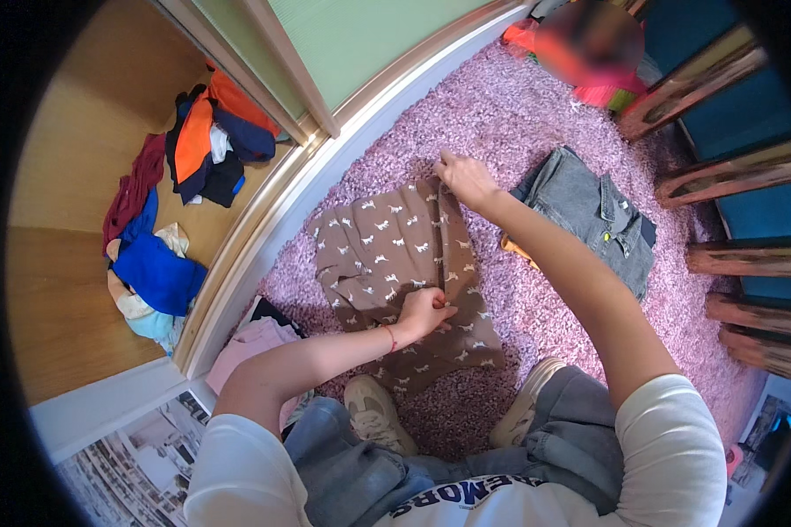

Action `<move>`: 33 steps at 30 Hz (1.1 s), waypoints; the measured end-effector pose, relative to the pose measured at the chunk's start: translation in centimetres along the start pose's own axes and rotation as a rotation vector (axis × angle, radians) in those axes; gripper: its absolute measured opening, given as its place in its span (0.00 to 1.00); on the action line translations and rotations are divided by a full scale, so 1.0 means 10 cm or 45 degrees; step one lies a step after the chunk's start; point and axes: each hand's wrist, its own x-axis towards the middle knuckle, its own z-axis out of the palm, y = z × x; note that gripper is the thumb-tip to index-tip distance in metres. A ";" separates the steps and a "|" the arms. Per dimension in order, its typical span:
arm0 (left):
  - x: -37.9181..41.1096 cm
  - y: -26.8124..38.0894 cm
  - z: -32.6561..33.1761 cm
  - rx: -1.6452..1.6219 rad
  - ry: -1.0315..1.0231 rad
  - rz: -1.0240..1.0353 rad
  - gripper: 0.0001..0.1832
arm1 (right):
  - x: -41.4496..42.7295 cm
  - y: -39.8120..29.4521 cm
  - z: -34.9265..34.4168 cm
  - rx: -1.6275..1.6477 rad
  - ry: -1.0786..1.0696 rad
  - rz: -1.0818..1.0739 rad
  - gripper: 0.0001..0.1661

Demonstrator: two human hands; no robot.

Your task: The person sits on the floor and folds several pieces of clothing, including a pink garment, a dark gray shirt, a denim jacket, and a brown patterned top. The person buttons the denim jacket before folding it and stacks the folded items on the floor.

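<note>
A brown cloth garment with small white animal figures [382, 244] lies spread on the pink shaggy rug, in front of my shoes. My left hand [425, 313] pinches the fabric near the middle, beside a fold that runs lengthwise. My right hand [465, 176] grips the far end of that same fold, its fingertips partly hidden. To the right lies a folded grey denim garment [573, 204] on other dark clothing, with a bit of yellow-orange cloth [519, 250] at its edge.
An open wooden wardrobe [72, 277] at the left holds blue clothes [158, 270] and orange and dark clothes [194, 141]. Pink folded clothing [254, 346] lies by its white sill. Bright clothes [606, 92] are at the far right, near blue panels with brown posts [732, 171].
</note>
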 end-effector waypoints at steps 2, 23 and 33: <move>-0.12 -0.05 -0.06 0.081 0.067 0.057 0.13 | -0.02 -0.12 -0.09 0.130 0.112 -0.096 0.11; -0.88 -0.21 -1.94 1.227 0.228 0.569 0.23 | -2.10 -1.35 -0.07 0.493 -0.300 -0.669 0.16; -0.77 0.33 -2.23 0.581 0.183 0.568 0.07 | -2.62 -1.25 0.09 0.662 -0.454 -0.406 0.19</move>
